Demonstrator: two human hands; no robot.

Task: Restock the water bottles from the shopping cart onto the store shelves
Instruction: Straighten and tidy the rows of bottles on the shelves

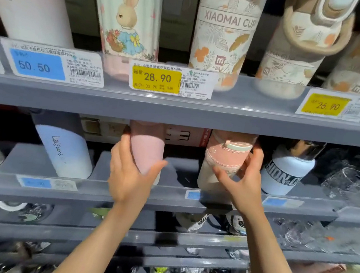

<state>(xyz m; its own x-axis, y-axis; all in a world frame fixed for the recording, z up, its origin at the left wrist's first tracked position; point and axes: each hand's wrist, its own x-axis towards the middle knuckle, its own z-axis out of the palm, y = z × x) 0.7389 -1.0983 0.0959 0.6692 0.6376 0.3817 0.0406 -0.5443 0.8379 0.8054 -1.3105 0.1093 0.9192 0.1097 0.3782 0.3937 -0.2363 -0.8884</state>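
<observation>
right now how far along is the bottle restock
Done: the upper shelf looks stocked with the rabbit-print cup and others. In hand: left hand grips a plain pink bottle, right hand a stitched pink cup, both at the middle shelf. The cart is out of view, so what is left is unknown.

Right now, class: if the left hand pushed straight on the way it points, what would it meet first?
The left hand already grips the plain pink bottle; pushed on, that bottle probably meets the boxes at the shelf's back, though depth is unclear.

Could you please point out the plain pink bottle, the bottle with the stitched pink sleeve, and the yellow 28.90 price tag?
plain pink bottle (146,147), head view, on its bare side.
bottle with the stitched pink sleeve (225,157), head view, on the sleeve.
yellow 28.90 price tag (157,78), head view, on the printed price.
</observation>
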